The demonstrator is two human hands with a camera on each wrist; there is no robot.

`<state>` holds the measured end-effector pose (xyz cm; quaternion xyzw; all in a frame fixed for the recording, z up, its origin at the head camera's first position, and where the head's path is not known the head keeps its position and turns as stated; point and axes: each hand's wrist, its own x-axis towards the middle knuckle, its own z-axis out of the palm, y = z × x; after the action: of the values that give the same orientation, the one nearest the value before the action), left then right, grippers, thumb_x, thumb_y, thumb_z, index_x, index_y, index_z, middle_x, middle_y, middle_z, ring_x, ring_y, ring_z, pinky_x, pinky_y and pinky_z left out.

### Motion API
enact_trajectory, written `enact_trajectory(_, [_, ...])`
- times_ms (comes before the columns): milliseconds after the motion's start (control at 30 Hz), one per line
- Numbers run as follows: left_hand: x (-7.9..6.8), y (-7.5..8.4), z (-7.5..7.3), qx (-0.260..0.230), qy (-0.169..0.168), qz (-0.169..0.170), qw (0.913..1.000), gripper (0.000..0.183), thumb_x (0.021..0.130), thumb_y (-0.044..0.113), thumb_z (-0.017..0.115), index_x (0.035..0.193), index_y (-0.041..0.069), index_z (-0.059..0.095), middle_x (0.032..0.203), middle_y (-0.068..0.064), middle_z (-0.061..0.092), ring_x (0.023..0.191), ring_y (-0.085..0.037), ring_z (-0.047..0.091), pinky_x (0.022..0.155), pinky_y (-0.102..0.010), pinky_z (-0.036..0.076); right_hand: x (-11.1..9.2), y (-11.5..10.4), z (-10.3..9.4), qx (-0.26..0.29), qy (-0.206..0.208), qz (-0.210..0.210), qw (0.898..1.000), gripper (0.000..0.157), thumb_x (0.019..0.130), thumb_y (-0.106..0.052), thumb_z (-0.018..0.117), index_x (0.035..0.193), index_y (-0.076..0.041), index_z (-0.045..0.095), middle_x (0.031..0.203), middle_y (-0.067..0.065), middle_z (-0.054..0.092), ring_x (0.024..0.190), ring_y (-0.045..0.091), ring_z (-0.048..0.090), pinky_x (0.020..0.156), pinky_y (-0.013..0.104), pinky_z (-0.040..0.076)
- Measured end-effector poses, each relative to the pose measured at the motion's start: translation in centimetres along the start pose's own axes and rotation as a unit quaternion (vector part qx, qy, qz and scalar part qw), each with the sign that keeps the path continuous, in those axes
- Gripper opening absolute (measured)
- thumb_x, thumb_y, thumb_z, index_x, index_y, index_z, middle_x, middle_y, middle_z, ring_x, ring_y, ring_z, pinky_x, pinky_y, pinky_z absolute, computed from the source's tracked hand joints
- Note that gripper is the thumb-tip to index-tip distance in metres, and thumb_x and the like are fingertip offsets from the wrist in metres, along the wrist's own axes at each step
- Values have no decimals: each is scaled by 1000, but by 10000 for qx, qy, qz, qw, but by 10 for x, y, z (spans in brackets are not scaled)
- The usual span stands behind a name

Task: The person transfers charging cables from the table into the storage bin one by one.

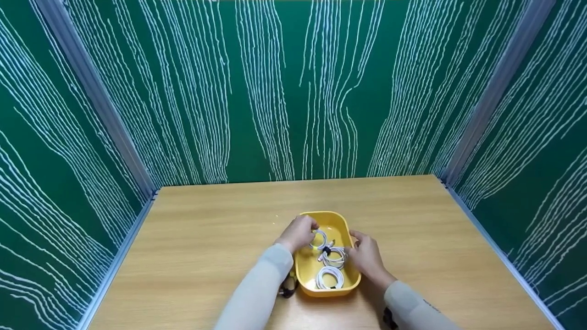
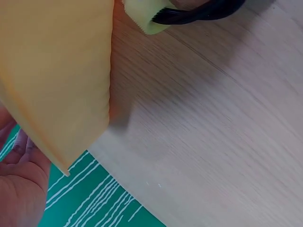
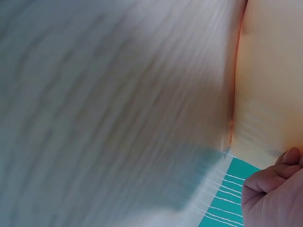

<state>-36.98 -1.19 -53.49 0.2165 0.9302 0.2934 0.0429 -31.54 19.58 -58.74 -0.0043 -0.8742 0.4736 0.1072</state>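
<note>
A yellow bin stands on the table with white coiled cables in it. My left hand reaches over its left rim, fingertips pinching the farthest coiled cable. Across from it, my right hand is at the right rim, one finger along the edge and a blurred part inside by the middle cable; I cannot tell whether it grips anything. A black tie wraps that middle cable. Nearest the front lies a round cable coil. In the right wrist view, my right hand has bent fingers close to the bin wall.
Left of the bin, partly under my left forearm, lies a black cable with a yellow-green band. The wooden table ends at green panels with white wavy lines on several sides, joined by grey metal posts.
</note>
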Motion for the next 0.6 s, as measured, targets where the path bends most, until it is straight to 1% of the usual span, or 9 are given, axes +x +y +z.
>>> enact_trajectory(100, [2,0,2,0,-18,-79,10000,27,80,-8,61,99,6,75,95,-1,69,85,-13,59,83,-32,51,-1,1,1,4,60,-16,10000,51,73,6,69,124,7,61,58,-1,42,50,11,39,43,23,28])
enact_trajectory(200, [6,-1,4,117,64,30,9999,25,75,-11,60,90,4,74,82,0,65,73,-13,53,73,-29,49,-1,0,1,-48,132,-90,9999,51,72,7,68,123,7,61,56,-3,40,48,11,37,42,23,27])
enact_trajectory(267, [7,-1,7,171,138,165,9996,22,72,-12,59,83,1,72,71,2,58,67,-13,48,65,-27,45,-1,0,2,-58,155,-104,9998,51,71,7,68,122,8,62,55,-4,39,48,10,36,42,23,26])
enact_trajectory(367, [9,-1,10,250,184,315,9990,17,69,-13,58,71,2,64,60,4,45,59,-14,40,55,-26,36,-1,0,2,-51,130,-81,9999,52,71,8,68,122,7,62,56,-3,40,49,11,38,42,23,28])
enact_trajectory(500, [10,-2,13,253,261,303,9989,20,68,-12,56,65,8,56,57,5,39,56,-14,38,52,-25,33,-2,-1,1,33,60,17,10000,53,71,7,69,124,7,61,58,-1,43,51,13,41,43,24,30])
enact_trajectory(600, [9,-3,14,238,334,257,9988,20,67,-12,57,65,8,57,56,5,40,55,-15,39,52,-26,35,-2,-1,1,69,29,84,9999,54,72,8,69,125,7,60,62,1,47,54,14,43,44,24,32])
